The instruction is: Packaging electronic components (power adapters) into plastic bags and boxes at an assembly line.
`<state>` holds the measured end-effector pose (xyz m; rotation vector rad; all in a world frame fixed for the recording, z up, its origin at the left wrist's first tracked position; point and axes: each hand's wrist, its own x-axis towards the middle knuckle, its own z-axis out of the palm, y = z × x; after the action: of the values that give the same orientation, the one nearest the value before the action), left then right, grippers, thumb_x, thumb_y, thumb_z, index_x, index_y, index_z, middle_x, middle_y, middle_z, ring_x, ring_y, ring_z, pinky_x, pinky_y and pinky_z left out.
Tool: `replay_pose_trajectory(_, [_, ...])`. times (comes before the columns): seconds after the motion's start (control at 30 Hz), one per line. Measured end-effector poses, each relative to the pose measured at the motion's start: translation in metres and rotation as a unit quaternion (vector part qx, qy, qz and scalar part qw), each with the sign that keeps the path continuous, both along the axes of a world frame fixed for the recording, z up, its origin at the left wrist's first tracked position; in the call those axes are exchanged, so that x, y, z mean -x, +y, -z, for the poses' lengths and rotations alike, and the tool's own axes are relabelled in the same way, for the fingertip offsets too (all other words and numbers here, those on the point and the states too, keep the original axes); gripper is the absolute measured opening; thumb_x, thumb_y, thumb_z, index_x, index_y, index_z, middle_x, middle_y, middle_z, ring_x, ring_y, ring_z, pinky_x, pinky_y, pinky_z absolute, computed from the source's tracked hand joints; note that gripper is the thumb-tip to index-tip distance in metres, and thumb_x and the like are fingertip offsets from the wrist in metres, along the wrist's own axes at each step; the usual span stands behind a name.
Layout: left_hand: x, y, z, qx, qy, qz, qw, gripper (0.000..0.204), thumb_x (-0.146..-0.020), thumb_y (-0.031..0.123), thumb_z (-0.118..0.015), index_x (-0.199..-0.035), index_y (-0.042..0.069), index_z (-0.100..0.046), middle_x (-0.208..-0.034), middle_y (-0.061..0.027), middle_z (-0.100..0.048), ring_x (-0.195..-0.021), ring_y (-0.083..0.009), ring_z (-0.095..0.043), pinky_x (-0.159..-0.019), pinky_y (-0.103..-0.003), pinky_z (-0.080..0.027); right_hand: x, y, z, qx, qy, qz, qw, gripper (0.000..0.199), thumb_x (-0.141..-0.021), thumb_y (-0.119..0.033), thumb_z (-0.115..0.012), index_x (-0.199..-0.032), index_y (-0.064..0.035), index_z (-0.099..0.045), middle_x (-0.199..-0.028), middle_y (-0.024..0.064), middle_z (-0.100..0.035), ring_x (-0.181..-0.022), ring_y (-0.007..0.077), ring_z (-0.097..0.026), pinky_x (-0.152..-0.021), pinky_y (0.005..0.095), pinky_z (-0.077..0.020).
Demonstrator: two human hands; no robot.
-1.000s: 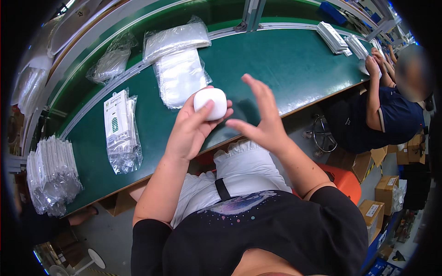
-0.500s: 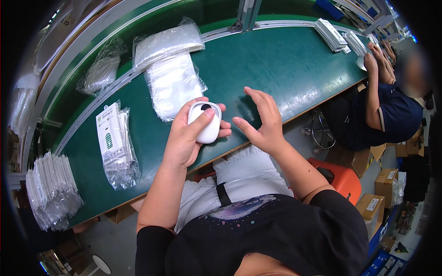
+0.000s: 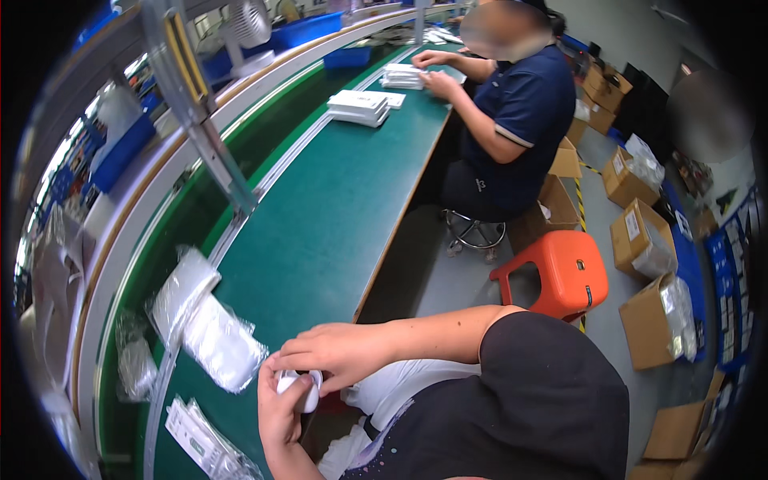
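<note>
My left hand (image 3: 278, 410) is closed around a small white rounded plastic device (image 3: 299, 395), with the thumb pressed across its face. Over the same device bends my right hand (image 3: 340, 350), its fingers curled at the upper edge and close against the left fingertips. The right fingers partly hide the device. Just beyond my hands, on the green table (image 3: 320, 216), lies a stack of clear plastic bags (image 3: 224, 344), with a thicker bag bundle (image 3: 186, 292) against it. Bagged white boxes (image 3: 204, 440) lie left of my left hand.
A co-worker in a dark blue shirt (image 3: 520, 104) sits along the table's right side, hands near stacked white boxes (image 3: 402, 76). More white boxes (image 3: 360, 106) lie nearer. An orange stool (image 3: 560, 272) and cardboard cartons (image 3: 644, 240) stand on the floor. A metal post (image 3: 204, 128) rises at the left.
The view has swung to the right, toward the co-worker. My right hand, earlier apart with fingers spread, has come onto the white device in my left hand.
</note>
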<state>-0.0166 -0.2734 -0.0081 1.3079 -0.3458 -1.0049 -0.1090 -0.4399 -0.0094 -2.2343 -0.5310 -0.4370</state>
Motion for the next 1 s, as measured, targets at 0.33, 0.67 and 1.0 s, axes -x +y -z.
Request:
replay_pose_trajectory(0.33, [0.022, -0.016, 0.004, 0.125, -0.029, -0.134, 0.983, 0.038, -0.087, 0.015, -0.062, -0.118, -0.001, -0.047, -0.109, -0.0113, -0.057, -0.094, -0.0184, -0.06, -0.077, -0.029, -0.051, 0.015, 0.013, 0.001, -0.085, -0.068, 0.251, 0.962, 0.054, -0.068, -0.032, -0.074, -0.104, -0.0007, -0.051, -0.093, 0.0116, -0.053, -0.086, 0.0299, -0.057, -0.074, 0.0389, -0.0437])
replay_pose_trajectory(0.67, [0.031, -0.008, 0.006, 0.143, -0.047, -0.245, 0.958, 0.043, -0.098, 0.036, -0.041, -0.115, -0.003, -0.048, -0.108, -0.0113, -0.057, -0.096, -0.0177, -0.059, -0.077, -0.029, -0.05, 0.014, 0.035, -0.004, -0.016, -0.023, 0.24, 0.97, 0.056, -0.071, -0.038, -0.073, -0.106, -0.001, -0.051, -0.097, 0.0115, -0.052, -0.096, 0.0267, -0.052, -0.081, 0.0372, -0.0359])
replay_pose_trajectory(1.0, [0.028, -0.008, 0.013, 0.191, -0.05, -0.351, 0.915, 0.053, -0.096, 0.051, -0.033, -0.099, 0.002, -0.053, -0.078, -0.0048, -0.059, -0.061, -0.0141, -0.057, -0.051, -0.025, -0.046, 0.033, 0.083, -0.153, -0.425, 0.023, -0.542, 0.725, 0.031, -0.092, -0.016, -0.057, -0.117, 0.0015, -0.058, -0.108, 0.0131, -0.062, -0.1, 0.0178, -0.057, -0.084, 0.0271, -0.0448])
